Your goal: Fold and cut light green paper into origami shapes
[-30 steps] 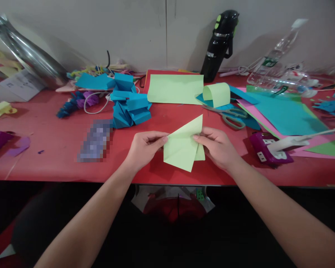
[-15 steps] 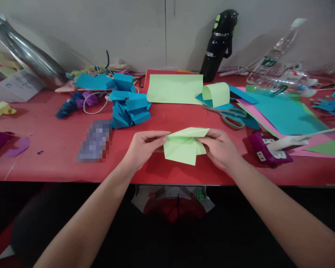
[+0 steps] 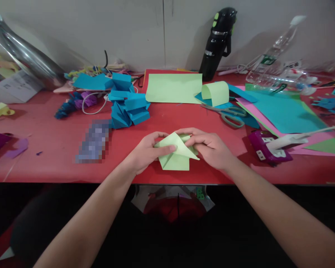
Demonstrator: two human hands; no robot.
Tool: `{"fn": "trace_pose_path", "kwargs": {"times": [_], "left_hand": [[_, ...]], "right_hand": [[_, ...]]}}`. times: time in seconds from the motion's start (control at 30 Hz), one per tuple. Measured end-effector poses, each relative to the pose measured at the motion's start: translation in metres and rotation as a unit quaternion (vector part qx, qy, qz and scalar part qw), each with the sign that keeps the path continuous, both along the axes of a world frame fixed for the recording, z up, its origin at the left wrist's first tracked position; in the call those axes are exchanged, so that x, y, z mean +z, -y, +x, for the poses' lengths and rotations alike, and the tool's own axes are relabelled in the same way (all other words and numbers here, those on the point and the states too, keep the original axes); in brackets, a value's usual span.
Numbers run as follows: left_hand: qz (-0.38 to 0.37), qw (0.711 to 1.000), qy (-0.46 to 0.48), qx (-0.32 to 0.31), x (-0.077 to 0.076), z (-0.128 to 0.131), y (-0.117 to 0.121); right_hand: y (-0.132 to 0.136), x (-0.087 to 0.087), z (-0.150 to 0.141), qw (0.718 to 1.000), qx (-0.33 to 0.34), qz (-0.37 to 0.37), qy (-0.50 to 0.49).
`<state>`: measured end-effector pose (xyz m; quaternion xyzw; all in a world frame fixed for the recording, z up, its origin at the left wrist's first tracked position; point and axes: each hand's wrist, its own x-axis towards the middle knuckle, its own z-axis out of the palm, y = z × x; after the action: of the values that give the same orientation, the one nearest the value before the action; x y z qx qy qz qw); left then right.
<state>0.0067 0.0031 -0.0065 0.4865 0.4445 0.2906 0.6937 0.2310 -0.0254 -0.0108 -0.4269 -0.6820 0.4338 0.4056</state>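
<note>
A left hand (image 3: 145, 152) and right hand (image 3: 213, 150) grip a light green paper (image 3: 175, 163) over a red bench (image 3: 44, 167). Folding appears underway, the pointed flap (image 3: 187, 153) calling for alignment.

Near the counter's (image 3: 50, 149) back edge, the flask (image 3: 216, 50) stands right of the flat sheet (image 3: 174, 88). Scissors (image 3: 221, 110) lie before the curled sheet (image 3: 222, 93). Nearer the front edge, the folded paper (image 3: 175, 160) is left of the power block (image 3: 256, 144).

A red-topped table (image 3: 167, 119) bears scissors (image 3: 231, 116), folded blue paper (image 3: 131, 108) and a purple power strip (image 3: 268, 148).
</note>
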Motion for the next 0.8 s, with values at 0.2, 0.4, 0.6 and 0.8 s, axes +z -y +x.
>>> {"fn": "trace_pose_path", "kwargs": {"times": [0.2, 0.4, 0.6, 0.8], "left_hand": [[0.078, 0.994, 0.031, 0.074, -0.008, 0.000, -0.001], [0.128, 0.986, 0.037, 0.105, -0.010, 0.002, 0.005], [0.144, 0.989, 0.036, -0.003, -0.001, 0.002, 0.010], [0.216, 0.975, 0.008, 0.044, 0.001, 0.005, 0.011]], "right_hand": [[0.002, 0.001, -0.001, 0.988, -0.080, -0.031, -0.127], [0.011, 0.000, -0.008, 0.981, -0.077, -0.111, -0.139], [0.008, -0.003, -0.006, 0.983, -0.109, -0.087, -0.118], [0.009, 0.004, -0.007, 0.995, -0.059, -0.065, -0.045]]}}
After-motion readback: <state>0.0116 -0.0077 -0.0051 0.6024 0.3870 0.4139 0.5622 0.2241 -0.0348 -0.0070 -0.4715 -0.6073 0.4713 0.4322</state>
